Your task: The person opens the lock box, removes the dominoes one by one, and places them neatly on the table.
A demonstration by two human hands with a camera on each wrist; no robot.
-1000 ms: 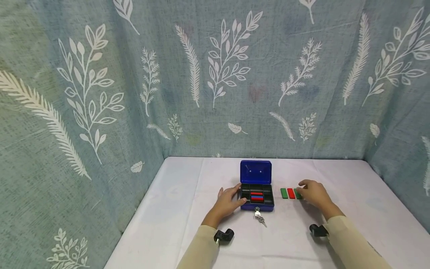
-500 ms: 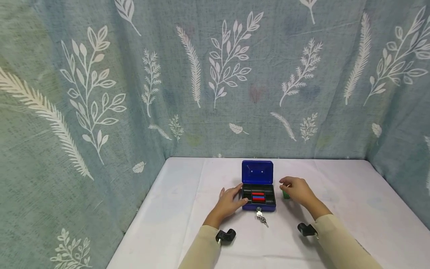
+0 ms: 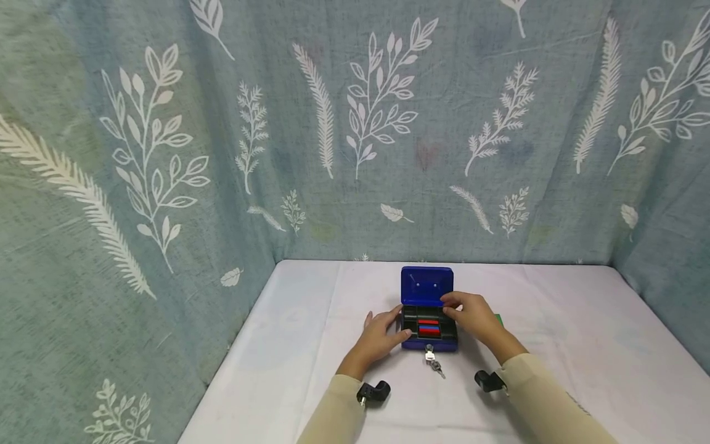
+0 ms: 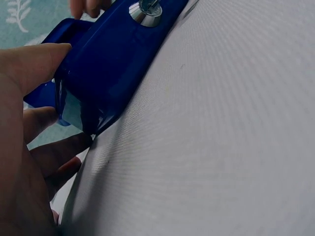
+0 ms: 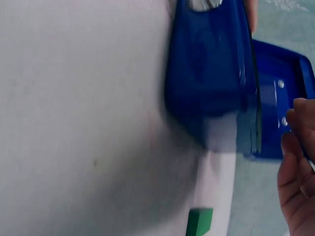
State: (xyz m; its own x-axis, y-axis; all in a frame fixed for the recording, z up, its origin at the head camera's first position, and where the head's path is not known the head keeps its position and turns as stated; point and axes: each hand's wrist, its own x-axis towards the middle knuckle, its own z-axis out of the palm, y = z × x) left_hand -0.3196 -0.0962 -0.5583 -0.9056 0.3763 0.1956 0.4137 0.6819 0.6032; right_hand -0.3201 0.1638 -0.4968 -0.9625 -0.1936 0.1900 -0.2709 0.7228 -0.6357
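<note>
A small blue cash box [image 3: 429, 345] stands with its lid [image 3: 427, 285] raised. Red and blue blocks [image 3: 429, 331] lie in its black tray [image 3: 410, 316]. My left hand [image 3: 378, 340] rests at the box's left side, its thumb on the near rim and fingers along the wall, as the left wrist view also shows. My right hand [image 3: 471, 317] is over the tray's right side, below the lid, with thumb and fingertips close together. Whether something is between them is hidden. A green block [image 5: 199, 222] lies on the table right of the box, mostly covered by the right hand in the head view.
Keys [image 3: 435, 365] hang from the lock at the box's front. White cloth covers the table [image 3: 310, 320]. A leaf-patterned blue-green curtain [image 3: 333, 234] encloses the back and sides. Both wrists carry black camera mounts [image 3: 374, 391].
My right hand has moved left, from the row of green and red blocks to above the tray. The left hand has stayed at the box. The head view has shifted slightly.
</note>
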